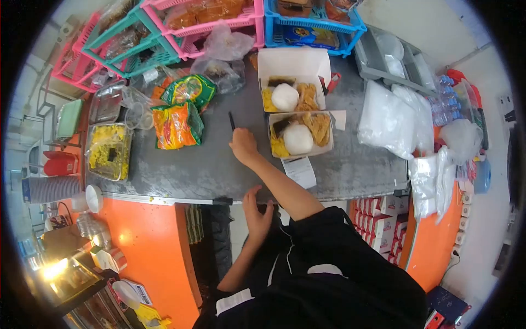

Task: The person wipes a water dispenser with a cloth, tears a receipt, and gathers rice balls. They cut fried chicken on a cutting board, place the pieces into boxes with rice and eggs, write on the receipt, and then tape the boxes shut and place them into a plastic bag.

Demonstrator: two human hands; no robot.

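My right hand [244,147] is closed around the lower end of a slim black pen [232,121] over the dark tabletop [213,170]. My left hand [256,215] is lower, at the table's front edge, with thumb and fingers apart and nothing visible held. To the right of my right hand stand two open paper meal boxes, one behind the other. The near box [277,152] and the far box [324,104] each hold a white rice ball, yellow food and fried golden pieces. A printed slip [300,172] lies just in front of the near box.
Orange-and-green packets [178,126] and a lidded tray of yellow food [129,159] are on the left. Pink, teal and blue racks [315,23] line the back. White plastic bags [383,118] and a grey divided holder [367,52] occupy the right.
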